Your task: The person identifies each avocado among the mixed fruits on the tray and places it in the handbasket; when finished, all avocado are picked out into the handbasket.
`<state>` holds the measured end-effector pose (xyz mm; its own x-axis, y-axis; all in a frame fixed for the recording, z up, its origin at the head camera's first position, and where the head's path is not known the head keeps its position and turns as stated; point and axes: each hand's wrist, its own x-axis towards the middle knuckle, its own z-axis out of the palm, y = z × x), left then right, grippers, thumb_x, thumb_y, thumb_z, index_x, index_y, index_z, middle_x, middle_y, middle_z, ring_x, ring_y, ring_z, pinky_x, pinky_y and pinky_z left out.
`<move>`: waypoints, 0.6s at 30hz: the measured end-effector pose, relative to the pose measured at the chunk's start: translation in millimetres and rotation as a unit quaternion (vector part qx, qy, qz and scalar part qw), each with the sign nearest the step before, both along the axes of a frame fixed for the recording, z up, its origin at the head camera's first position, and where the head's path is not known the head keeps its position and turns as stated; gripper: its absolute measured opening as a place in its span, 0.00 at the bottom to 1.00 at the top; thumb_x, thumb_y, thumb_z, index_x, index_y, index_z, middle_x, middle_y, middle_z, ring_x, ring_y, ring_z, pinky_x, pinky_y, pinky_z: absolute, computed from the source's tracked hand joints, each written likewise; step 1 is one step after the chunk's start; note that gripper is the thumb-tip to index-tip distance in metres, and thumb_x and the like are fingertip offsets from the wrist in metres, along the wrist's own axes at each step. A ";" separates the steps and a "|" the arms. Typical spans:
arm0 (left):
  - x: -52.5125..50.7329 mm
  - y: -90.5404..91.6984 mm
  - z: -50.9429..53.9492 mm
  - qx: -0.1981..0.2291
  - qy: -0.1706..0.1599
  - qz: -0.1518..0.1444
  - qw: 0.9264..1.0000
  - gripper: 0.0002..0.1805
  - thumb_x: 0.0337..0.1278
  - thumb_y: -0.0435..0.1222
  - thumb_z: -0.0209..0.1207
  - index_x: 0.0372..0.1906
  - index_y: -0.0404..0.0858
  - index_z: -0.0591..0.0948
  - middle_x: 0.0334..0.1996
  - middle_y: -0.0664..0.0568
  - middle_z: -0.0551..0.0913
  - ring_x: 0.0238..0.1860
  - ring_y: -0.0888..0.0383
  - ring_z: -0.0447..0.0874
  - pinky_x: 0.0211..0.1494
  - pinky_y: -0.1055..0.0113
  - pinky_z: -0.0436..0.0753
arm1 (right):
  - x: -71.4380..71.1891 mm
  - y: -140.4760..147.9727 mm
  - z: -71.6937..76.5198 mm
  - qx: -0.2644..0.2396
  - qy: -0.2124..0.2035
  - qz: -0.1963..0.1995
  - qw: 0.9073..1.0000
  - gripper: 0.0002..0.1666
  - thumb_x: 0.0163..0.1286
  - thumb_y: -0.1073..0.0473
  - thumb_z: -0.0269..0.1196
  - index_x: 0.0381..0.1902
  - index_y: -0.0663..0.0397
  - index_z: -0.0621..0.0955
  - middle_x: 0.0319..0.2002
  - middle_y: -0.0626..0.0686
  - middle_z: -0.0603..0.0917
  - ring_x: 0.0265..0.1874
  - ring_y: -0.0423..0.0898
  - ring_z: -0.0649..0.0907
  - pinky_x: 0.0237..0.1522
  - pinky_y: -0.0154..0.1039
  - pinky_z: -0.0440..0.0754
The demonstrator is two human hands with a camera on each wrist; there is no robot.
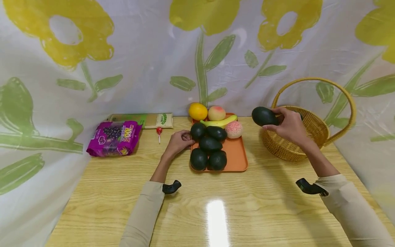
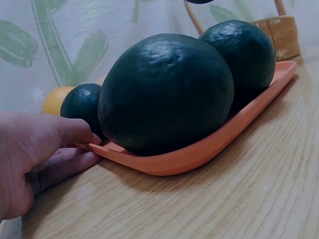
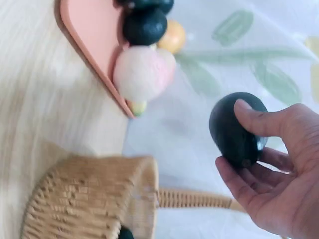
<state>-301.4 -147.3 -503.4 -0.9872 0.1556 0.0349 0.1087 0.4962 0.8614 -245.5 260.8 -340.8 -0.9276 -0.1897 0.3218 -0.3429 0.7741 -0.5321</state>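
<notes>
My right hand (image 1: 290,125) grips a dark green avocado (image 1: 264,116) in the air at the near left side of a wicker basket (image 1: 284,151). In the right wrist view, thumb and fingers wrap that avocado (image 3: 234,129). My left hand (image 1: 179,142) pinches the left rim of an orange tray (image 1: 236,157). The left wrist view shows the thumb over the tray's rim (image 2: 184,162) and fingers below it. Several avocados (image 1: 210,144) lie on the tray, with a banana (image 1: 220,122), a speckled peach (image 1: 234,129), another peach (image 1: 217,113) and a yellow lemon-like fruit (image 1: 198,112) behind them.
A purple snack bag (image 1: 114,139) lies at the left, before a flat tan-and-green package (image 1: 151,120). A red lollipop (image 1: 159,131) lies between bag and tray. The basket has a tall arched handle (image 1: 351,106); something dark (image 3: 125,233) shows inside it. A flowered curtain hangs behind.
</notes>
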 end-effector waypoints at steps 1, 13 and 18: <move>-0.3 0.5 -0.3 -0.001 0.000 0.000 1.000 0.28 0.58 0.40 0.72 0.62 0.34 0.82 0.40 0.43 0.86 0.39 0.55 0.84 0.51 0.64 0.86 | -0.9 4.4 2.4 -0.003 -0.006 -0.006 1.000 0.38 0.59 0.62 0.79 0.63 0.73 0.77 0.53 0.75 0.85 0.44 0.69 0.89 0.36 0.15 0.70; -0.4 0.3 -1.2 -0.005 0.001 0.002 1.000 0.28 0.58 0.41 0.73 0.62 0.35 0.82 0.40 0.43 0.86 0.40 0.54 0.84 0.52 0.62 0.86 | -19.6 50.1 17.6 0.019 -0.054 -0.062 0.996 0.45 0.68 0.61 0.72 0.79 0.58 0.66 0.65 0.80 0.75 0.59 0.77 0.79 0.54 0.70 0.78; 0.0 0.3 -0.9 -0.002 0.001 0.002 1.000 0.28 0.58 0.40 0.72 0.62 0.35 0.82 0.41 0.42 0.85 0.40 0.53 0.85 0.53 0.60 0.87 | -27.1 65.0 18.0 0.037 -0.045 -0.077 0.995 0.45 0.69 0.63 0.70 0.79 0.62 0.65 0.65 0.83 0.73 0.59 0.79 0.76 0.52 0.71 0.77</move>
